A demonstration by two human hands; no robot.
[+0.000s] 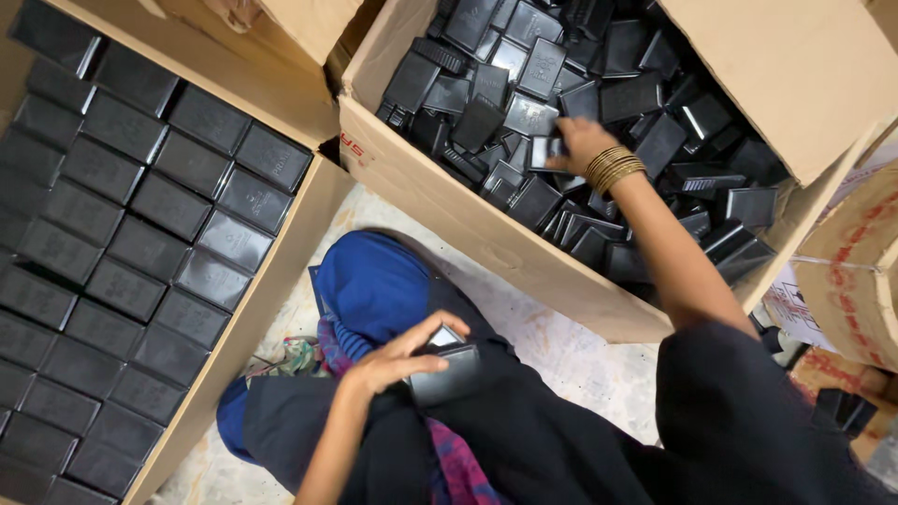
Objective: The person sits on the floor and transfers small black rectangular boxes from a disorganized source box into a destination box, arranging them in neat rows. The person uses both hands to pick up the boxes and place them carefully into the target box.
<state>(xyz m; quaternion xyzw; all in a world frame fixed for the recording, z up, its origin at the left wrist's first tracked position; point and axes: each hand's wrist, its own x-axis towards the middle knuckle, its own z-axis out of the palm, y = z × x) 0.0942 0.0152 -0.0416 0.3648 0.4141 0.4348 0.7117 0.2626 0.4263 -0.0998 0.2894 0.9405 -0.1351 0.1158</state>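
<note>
Across the upper right of the frame sits an open cardboard box [486,229], brown, its flaps folded outward, heaped with loose black plastic cases [524,112] lying at every angle. Red print marks its near wall at the left corner; I leave the letters unread. Filling the left side of the frame is a second cardboard carton [271,281], where flat black rectangular cases [140,215] lie packed in neat diagonal rows, lids up and edges touching. At the far right edge I see a curved cardboard piece banded with red-printed tape [856,266], and below it a white printed sheet [795,309].

I watch my right hand [575,145] reaching into the heaped box, arm stretched up from the lower right, gold bangles [613,168] at the wrist. Its fingers close on a small black case [545,151] near the middle of the heap; the case's long axis runs roughly up and down the frame, its face glinting toward the camera.

My left hand [398,355] rests low in the frame's centre, over the lap, forearm rising from the bottom edge. Thumb and fingers wrap around another black case [447,372], gripping it. That one lies with its long axis across the frame, tilted slightly up to the right, one pale end showing near the fingertips. Dark clothing and blue fabric [374,285] lie beneath it.
</note>
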